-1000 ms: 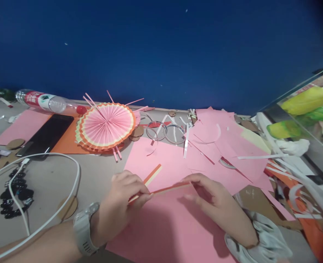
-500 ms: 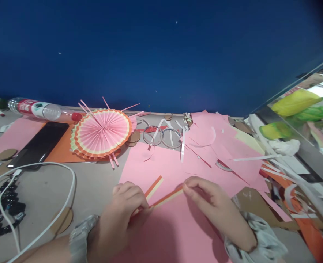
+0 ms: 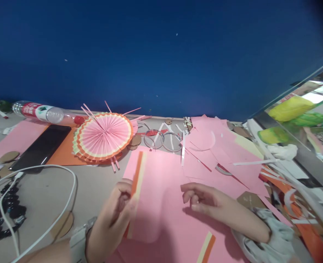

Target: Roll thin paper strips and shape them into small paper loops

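My left hand (image 3: 114, 215) is closed round a folded paper piece (image 3: 147, 193), pink with an orange and cream edge, and holds it upright above the pink sheets (image 3: 175, 233). My right hand (image 3: 205, 201) hovers just right of it with fingers loosely curled and nothing in them. A short orange and cream strip (image 3: 206, 248) lies on the pink sheet below my right wrist. A watch shows on my left wrist.
A pleated pink paper fan (image 3: 103, 136) lies at the back, beside a black phone (image 3: 40, 146) and a lying bottle (image 3: 43, 112). Tape rings (image 3: 162, 140) and pink offcuts (image 3: 221, 149) spread right. A white cable (image 3: 40, 190) and black beads (image 3: 9, 215) lie left.
My right hand let go of the striped strip and drew back. My left hand turned the folded paper piece up from lying flat to upright. A short strip now lies below.
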{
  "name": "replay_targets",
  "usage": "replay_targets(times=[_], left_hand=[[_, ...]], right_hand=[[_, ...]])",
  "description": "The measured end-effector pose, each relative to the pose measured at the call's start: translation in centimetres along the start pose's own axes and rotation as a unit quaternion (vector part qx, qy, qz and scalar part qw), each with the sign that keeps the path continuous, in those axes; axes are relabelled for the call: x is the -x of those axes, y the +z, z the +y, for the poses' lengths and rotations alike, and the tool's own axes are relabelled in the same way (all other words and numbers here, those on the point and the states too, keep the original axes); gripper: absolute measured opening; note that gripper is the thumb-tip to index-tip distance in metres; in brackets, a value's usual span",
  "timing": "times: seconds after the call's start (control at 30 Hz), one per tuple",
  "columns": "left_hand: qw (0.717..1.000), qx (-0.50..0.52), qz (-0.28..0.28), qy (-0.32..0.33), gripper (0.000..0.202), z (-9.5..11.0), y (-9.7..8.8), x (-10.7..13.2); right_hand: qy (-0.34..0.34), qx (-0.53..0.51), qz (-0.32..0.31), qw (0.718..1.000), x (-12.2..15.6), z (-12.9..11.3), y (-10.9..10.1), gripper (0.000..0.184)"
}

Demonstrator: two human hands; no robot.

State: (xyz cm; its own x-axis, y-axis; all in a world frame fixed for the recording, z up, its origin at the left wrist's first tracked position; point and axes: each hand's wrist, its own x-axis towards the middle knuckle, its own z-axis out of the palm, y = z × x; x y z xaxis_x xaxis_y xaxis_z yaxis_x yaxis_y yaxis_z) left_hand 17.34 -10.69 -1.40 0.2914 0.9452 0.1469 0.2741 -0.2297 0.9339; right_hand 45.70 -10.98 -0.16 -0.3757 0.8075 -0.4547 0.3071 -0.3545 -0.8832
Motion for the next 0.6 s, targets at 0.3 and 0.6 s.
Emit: replay_targets(times=[0.3, 0.6], left_hand=[[0.943, 0.004, -0.251, 0.217, 0.029, 0.2, -0.5, 0.2], [0.936, -0.021, -0.037, 0.350, 0.023, -0.8, 0.4, 2.7]], right_hand=[[-0.046, 0.127, 0.127, 0.983, 0.0, -1.6, 0.5, 0.019], [-0.181, 0.453, 0.121, 0.865, -3.1, -3.3, 3.0, 0.019]])
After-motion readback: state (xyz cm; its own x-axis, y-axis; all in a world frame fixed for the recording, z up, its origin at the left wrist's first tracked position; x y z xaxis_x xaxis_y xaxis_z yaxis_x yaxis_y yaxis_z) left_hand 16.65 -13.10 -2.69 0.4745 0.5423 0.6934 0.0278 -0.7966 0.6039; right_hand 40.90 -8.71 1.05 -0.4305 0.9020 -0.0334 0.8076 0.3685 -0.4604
